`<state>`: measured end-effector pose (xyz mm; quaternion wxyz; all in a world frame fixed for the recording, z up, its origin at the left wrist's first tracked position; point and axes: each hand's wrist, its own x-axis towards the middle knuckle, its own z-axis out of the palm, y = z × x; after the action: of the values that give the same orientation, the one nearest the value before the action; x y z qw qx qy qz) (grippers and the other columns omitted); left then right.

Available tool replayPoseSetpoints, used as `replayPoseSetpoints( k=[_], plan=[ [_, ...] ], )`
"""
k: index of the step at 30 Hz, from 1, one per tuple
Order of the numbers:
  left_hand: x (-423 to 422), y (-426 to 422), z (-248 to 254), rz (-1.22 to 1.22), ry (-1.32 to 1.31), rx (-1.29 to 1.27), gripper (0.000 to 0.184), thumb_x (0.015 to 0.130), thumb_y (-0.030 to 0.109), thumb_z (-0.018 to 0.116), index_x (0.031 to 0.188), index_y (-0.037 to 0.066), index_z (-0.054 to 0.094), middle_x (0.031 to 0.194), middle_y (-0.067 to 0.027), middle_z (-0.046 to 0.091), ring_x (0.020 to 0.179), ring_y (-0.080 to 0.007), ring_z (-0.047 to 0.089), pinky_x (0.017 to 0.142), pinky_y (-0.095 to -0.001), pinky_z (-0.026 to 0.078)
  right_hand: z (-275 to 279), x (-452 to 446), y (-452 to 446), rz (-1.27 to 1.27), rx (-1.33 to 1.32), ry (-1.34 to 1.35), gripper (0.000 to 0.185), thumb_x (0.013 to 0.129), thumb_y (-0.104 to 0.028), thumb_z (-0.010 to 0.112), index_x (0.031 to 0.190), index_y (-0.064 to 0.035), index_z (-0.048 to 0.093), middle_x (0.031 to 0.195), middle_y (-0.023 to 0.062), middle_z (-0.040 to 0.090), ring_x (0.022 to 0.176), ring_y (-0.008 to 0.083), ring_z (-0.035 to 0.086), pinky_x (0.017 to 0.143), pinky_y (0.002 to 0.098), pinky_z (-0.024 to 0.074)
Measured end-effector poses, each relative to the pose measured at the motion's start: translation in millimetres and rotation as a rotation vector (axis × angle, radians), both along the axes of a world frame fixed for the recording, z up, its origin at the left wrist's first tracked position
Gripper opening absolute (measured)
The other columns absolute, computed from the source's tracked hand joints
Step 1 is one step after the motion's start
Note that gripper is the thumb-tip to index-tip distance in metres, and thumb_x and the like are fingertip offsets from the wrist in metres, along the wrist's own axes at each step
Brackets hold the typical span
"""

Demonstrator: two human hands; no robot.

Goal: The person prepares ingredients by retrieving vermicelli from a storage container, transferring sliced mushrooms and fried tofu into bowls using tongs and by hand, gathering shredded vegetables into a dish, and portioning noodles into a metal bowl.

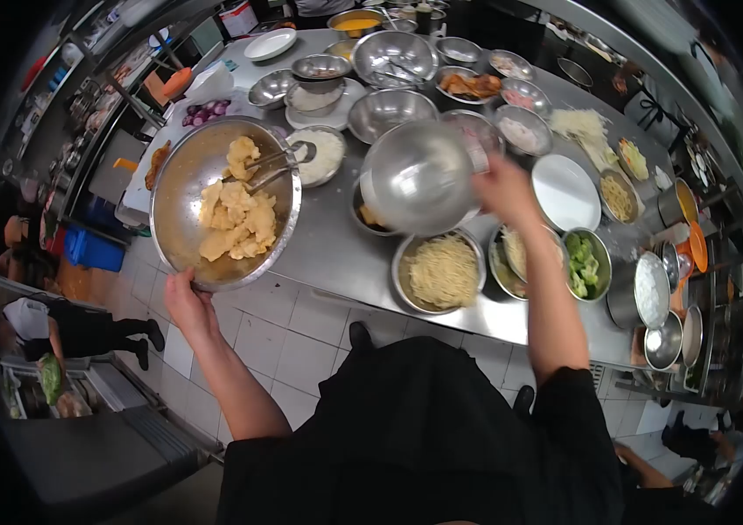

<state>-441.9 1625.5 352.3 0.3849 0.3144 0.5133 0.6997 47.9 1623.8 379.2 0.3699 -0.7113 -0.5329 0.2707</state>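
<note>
My left hand [191, 308] grips the lower rim of a large steel mixing bowl [181, 188], tilted toward me. Pale battered pieces [238, 219] lie in it, along with tongs [268, 166] whose handles rest toward the right rim. In my right hand [508, 194] is a second steel bowl [419, 178], smeared by motion and held over the table, its inside looking bare. Beneath it, another bowl [373, 226] is mostly covered. Just in front stands a bowl of noodles [439, 273], and beside my right forearm a bowl of chopped green vegetables [583, 265].
The steel table [327, 254] carries many bowls, among them one of white grains [323, 153] and one of browned meat [469, 85]. A white plate [566, 192] lies right of my hand. Red onions [205, 112] sit at the left. A person [83, 328] stands behind at the left.
</note>
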Motion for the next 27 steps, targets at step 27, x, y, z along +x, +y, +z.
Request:
replayPoseSetpoints(
  k=[27],
  plan=[
    [10.6, 111.2, -55.0, -0.263, 0.697, 0.001, 0.017, 0.085, 0.009, 0.057, 0.096, -0.003, 0.061, 0.077, -0.0055, 0.059, 0.062, -0.0138, 0.047, 0.058, -0.0278, 0.040, -105.1, -173.1, 77.2, 0.275, -0.039, 0.255, 0.051, 0.086, -0.023, 0.072, 0.130, -0.0027, 0.055, 0.087, 0.0058, 0.066, 0.079, 0.0148, 0.063, 0.068, 0.0308, 0.0505]
  ],
)
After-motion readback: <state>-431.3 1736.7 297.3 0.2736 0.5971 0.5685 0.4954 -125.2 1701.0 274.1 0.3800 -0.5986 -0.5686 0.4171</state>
